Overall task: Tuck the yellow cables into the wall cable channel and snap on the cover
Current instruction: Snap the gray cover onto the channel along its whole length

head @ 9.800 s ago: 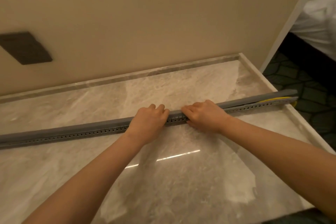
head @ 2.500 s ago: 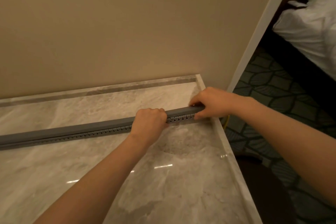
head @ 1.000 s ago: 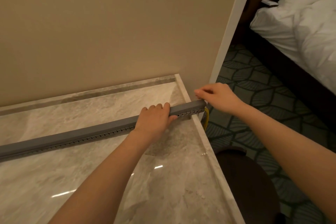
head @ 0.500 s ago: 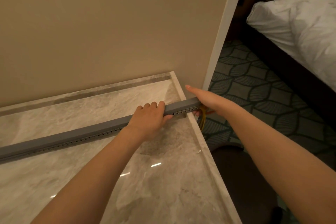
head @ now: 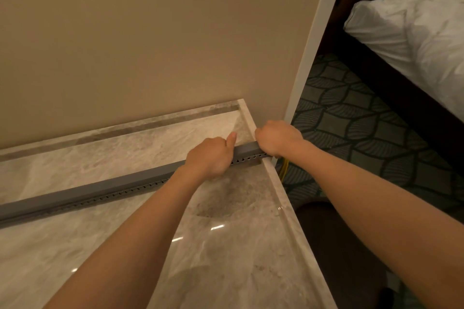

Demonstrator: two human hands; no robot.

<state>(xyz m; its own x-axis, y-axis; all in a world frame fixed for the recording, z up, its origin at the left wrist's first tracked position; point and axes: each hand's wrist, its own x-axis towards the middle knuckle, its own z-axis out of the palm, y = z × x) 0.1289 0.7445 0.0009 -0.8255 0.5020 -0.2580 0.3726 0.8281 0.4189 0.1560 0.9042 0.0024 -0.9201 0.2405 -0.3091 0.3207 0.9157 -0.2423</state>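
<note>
A long grey cable channel (head: 100, 192), with its cover on top and a row of small slots along its near side, lies across the marble counter (head: 226, 246) from the left edge to the right rim. My left hand (head: 209, 157) is closed over the channel near its right end, thumb up. My right hand (head: 277, 139) is curled into a fist around the very end of the channel at the counter's edge. A short piece of yellow cable (head: 285, 169) hangs down just below my right hand, off the counter.
A beige wall (head: 150, 45) rises behind the counter and ends at a white corner trim (head: 313, 40). To the right lie patterned dark carpet (head: 364, 133) and a bed with white bedding (head: 414, 32). A dark round object (head: 324, 233) stands beside the counter.
My right hand, flat along the channel's end half a second ago, has curled into a fist on it. My left hand has lifted its thumb. Over ten seconds both hands worked rightwards along the channel.
</note>
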